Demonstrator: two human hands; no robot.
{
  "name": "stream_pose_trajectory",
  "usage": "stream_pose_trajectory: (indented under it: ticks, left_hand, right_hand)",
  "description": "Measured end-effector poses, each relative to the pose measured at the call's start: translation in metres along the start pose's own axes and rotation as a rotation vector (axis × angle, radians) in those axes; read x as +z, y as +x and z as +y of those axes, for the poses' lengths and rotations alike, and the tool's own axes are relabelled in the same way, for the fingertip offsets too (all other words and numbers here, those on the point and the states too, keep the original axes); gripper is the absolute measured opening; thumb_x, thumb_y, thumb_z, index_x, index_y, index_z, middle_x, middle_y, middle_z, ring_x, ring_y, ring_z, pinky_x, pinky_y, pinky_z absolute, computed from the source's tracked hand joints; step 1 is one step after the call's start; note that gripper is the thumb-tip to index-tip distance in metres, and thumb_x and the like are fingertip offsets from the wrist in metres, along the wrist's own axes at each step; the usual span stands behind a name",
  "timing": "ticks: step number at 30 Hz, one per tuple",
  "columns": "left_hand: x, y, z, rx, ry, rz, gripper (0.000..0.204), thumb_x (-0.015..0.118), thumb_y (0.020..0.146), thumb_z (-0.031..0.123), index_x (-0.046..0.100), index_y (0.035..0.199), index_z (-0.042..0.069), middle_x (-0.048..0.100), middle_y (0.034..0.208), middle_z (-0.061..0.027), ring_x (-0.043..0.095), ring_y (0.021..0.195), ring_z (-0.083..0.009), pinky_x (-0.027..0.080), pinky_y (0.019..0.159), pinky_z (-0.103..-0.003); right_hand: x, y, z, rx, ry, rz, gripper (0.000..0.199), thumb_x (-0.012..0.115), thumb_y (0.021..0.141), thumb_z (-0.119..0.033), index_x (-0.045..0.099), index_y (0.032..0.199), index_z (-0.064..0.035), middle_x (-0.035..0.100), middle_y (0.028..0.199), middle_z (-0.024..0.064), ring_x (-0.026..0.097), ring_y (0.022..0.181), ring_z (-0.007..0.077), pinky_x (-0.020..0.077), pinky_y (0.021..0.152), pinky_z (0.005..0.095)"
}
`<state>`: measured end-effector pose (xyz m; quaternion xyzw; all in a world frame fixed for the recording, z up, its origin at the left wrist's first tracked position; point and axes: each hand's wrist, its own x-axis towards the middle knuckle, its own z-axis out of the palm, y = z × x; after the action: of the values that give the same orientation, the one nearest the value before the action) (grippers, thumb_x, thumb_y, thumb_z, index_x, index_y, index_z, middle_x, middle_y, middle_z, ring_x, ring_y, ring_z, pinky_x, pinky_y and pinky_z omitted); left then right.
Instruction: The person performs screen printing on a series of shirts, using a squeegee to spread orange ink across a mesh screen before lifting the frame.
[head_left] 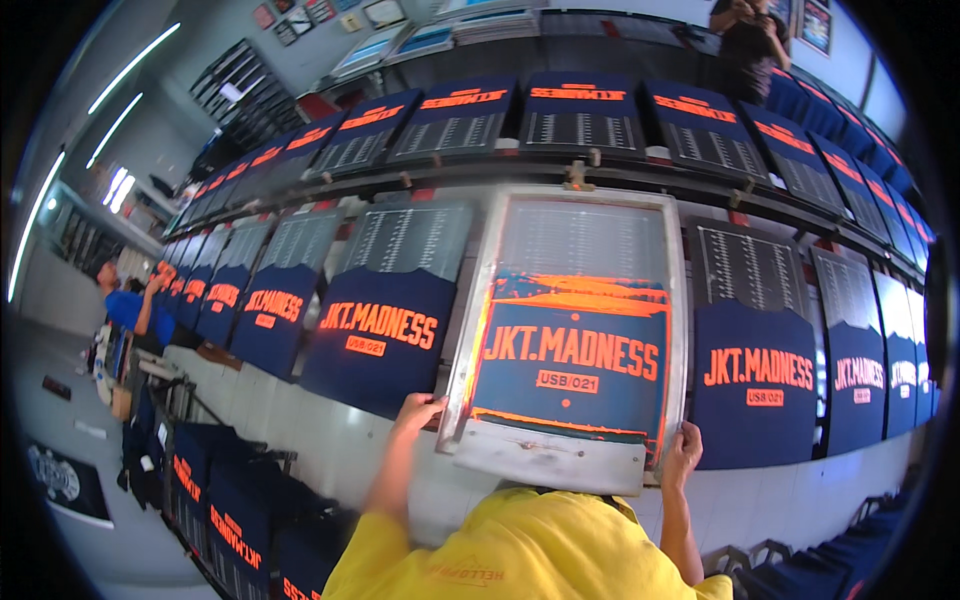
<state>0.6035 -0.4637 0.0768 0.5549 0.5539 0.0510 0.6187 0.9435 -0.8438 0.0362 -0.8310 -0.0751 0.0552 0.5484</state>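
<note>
Head view: one metal-framed printing screen lies on the long table, over a navy shirt. Left hand grasps its lower left corner, right hand its lower right. One printed shirt just left, one just right

Grey metal-framed printing screen smeared with orange ink, navy cotton shirts lettered in orange, yellow shirt sleeves
</note>
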Motion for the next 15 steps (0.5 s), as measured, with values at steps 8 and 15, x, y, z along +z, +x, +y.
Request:
stream_pose_trajectory:
  ticks: [8, 15]
  left_hand:
    - [-0.005, 0.008, -0.007, 0.006, -0.044, -0.053, 0.029, 0.069, 0.088, 0.03, 0.069, 0.089, 0.001, 0.066, 0.079, -0.002, 0.058, 0.069, -0.0093, 0.044, 0.064, -0.025]
    - [0.007, 0.001, -0.024, 0.15, -0.19, 0.137, 0.026, 0.067, 0.088, 0.026, 0.069, 0.089, 0.0, 0.066, 0.078, -0.0032, 0.059, 0.071, -0.01, 0.043, 0.065, -0.026]
  right_hand:
    - [0.0, 0.003, -0.001, 0.053, 0.002, 0.021, 0.019, 0.049, 0.088, -0.003, 0.062, 0.103, -0.0002, 0.06, 0.076, 0.0056, 0.054, 0.068, 0.0116, 0.0452, 0.062, 0.0289]
    - [0.005, 0.003, -0.01, 0.013, -0.089, 0.039, 0.022, 0.05, 0.088, -0.004, 0.065, 0.104, 0.0025, 0.065, 0.08, 0.0062, 0.057, 0.07, 0.0103, 0.0462, 0.065, 0.0269]
